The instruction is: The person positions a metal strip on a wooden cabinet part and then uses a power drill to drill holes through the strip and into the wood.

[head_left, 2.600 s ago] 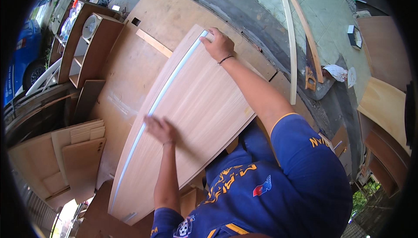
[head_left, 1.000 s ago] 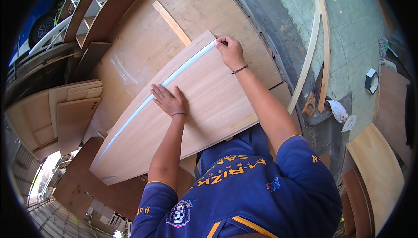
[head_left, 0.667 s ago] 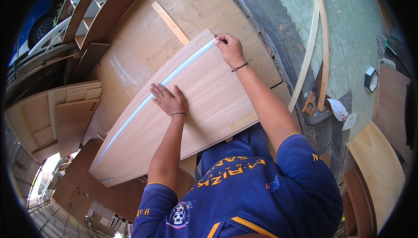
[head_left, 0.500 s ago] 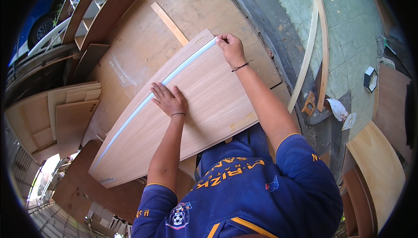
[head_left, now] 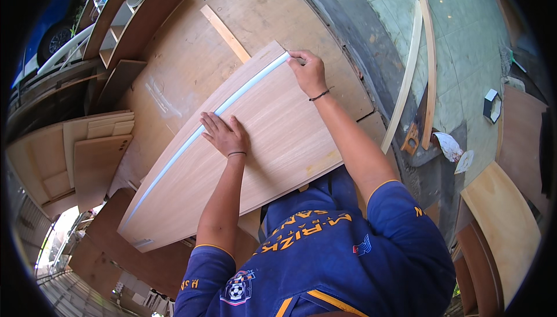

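Note:
A long wood-grained panel (head_left: 284,125) lies slanted in front of me, with a narrow pale blue-white strip (head_left: 253,82) running along its length near the far edge. My left hand (head_left: 226,136) rests flat on the panel, fingers stretched out, fingertips reaching onto the strip around its middle. At the strip's upper right end, my right hand (head_left: 309,76) is closed in a pinch, thumb and forefinger on that end. What lies beneath the strip is hidden.
The panel lies over a large plywood sheet (head_left: 278,15). Beyond it is a wooden batten (head_left: 225,34). Two long battens (head_left: 430,56) and a handsaw (head_left: 411,138) lie at right. Open shelving (head_left: 130,18) and stacked boards (head_left: 98,163) stand at left; a curved panel (head_left: 505,224) is at lower right.
My right hand has shifted slightly downward, its fingers still at the strip's end. My left hand stays flat in nearly the same place.

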`<action>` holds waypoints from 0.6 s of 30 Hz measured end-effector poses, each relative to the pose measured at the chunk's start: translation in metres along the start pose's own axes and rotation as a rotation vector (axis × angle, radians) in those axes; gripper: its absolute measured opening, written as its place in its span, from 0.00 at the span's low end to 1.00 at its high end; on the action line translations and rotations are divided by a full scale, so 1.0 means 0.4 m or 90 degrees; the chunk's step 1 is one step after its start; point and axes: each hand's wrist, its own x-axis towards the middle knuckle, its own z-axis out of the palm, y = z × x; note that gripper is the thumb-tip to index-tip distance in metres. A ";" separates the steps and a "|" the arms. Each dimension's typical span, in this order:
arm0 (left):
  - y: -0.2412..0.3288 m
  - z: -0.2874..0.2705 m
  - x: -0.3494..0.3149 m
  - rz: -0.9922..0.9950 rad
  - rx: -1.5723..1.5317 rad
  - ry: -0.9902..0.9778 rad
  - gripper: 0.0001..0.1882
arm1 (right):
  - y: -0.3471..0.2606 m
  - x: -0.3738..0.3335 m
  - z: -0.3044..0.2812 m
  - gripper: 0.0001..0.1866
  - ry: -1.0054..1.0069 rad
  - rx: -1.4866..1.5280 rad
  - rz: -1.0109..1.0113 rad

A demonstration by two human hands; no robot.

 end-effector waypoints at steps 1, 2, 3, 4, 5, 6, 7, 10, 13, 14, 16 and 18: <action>0.000 0.001 0.000 -0.001 -0.002 0.001 0.37 | -0.002 0.000 -0.001 0.10 -0.002 -0.005 -0.007; 0.000 0.002 0.000 -0.001 -0.003 0.003 0.37 | -0.005 0.001 -0.001 0.10 -0.004 -0.010 -0.014; 0.000 0.002 -0.001 -0.002 -0.005 0.003 0.38 | -0.006 -0.001 -0.002 0.10 -0.006 -0.015 -0.020; -0.001 0.003 -0.002 -0.003 -0.007 0.004 0.38 | -0.007 -0.002 -0.001 0.10 -0.009 -0.015 -0.021; -0.001 0.003 -0.002 -0.003 -0.009 0.005 0.38 | -0.009 -0.002 0.000 0.10 -0.012 -0.014 -0.023; -0.001 0.002 -0.002 -0.003 -0.011 0.005 0.38 | -0.008 -0.003 0.000 0.10 -0.013 -0.014 -0.025; 0.000 0.001 -0.003 -0.004 -0.009 0.004 0.38 | -0.006 -0.002 0.001 0.10 -0.011 -0.017 -0.042; 0.003 -0.002 -0.003 -0.006 -0.003 0.001 0.38 | -0.001 0.001 0.003 0.09 -0.005 -0.025 -0.077; 0.002 -0.002 -0.004 -0.006 0.001 -0.001 0.38 | 0.000 0.000 0.005 0.09 -0.004 -0.029 -0.066; 0.003 -0.002 -0.004 -0.005 0.000 0.000 0.38 | -0.001 -0.001 0.007 0.09 -0.004 -0.024 -0.057; 0.003 -0.002 -0.003 -0.005 -0.001 0.001 0.38 | -0.004 -0.004 0.009 0.09 -0.008 -0.040 -0.058; 0.004 -0.004 -0.003 -0.004 0.001 0.003 0.38 | -0.006 -0.007 0.010 0.10 -0.014 -0.079 -0.080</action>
